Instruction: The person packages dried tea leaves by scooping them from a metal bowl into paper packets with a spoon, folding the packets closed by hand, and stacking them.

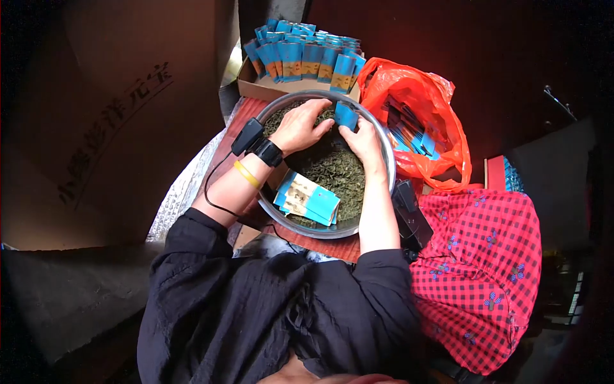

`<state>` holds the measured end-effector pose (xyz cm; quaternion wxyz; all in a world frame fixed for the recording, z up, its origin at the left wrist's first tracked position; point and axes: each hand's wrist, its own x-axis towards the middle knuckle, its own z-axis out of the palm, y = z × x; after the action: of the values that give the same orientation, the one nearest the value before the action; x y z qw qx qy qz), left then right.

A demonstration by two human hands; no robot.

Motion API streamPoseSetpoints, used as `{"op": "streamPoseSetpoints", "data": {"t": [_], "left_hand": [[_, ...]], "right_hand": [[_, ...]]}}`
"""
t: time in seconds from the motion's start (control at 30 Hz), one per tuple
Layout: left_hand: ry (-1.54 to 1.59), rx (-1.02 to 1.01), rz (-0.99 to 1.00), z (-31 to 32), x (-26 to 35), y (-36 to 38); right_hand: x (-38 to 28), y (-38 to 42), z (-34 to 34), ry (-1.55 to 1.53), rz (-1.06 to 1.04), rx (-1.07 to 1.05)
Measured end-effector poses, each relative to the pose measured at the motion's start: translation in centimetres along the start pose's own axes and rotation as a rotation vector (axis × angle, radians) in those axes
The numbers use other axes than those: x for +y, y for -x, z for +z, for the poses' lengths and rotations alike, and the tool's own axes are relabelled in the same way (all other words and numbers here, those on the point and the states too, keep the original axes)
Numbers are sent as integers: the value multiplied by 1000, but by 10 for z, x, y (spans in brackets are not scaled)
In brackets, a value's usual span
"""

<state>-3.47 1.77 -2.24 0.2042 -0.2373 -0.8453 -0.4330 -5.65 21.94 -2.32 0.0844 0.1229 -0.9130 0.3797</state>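
Note:
A metal basin [269,221] filled with dried green leaves [345,176], like loose tea, stands in front of me. My right hand [364,142] pinches a small blue packet [346,115] at the basin's far side. Just left of it, my left hand [300,127] is over the leaves, thumb and fingers apart; nothing shows between them. A few blue-and-cream packets [308,197] lie overlapping on the leaves at the near side. Whether the held packet is open at its top cannot be made out.
Beyond the basin, a cardboard tray [252,84] holds many upright blue-and-gold packets [311,59]. A red plastic bag [441,96] with more packets stands at the right. A red checked cloth [476,269] lies nearer right, and a large cardboard box [115,128] rises at left.

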Motion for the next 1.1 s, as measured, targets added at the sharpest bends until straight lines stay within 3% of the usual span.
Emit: {"op": "streamPoseSetpoints", "data": {"t": [0.07,0.13,0.2,0.33,0.4,0.47,0.53,0.73,0.8,0.93,1.07,1.1], "left_hand": [[7,13,12,2,-1,-3],[-1,75,19,0,4,-7],[136,39,51,-1,4,-8],[157,72,-44,-3,4,-8],[103,135,-14,-3,2,-8],[86,129,-17,-5,3,-9],[139,109,-47,-5,7,-8],[233,84,-68,-4,9,-8],[236,34,-116,-7,13,-8],[129,114,-43,-5,14,-11],[3,75,-20,3,0,-6],[9,55,-39,2,3,-5]], "right_hand": [[-4,1,0,-13,-27,47],[-16,0,1,-474,-74,14],[-25,6,-1,-273,-29,-95],[-37,7,-9,-259,-23,-79],[-34,6,-4,-779,-53,8],[-33,6,-2,-820,-18,28],[-24,4,-5,-539,-75,-29],[-42,9,-8,-554,-130,121],[-38,8,-8,-402,-184,140],[-26,4,-5,-214,-200,476],[-15,5,-3,124,-49,312],[-22,5,-7,-41,13,306]]}}
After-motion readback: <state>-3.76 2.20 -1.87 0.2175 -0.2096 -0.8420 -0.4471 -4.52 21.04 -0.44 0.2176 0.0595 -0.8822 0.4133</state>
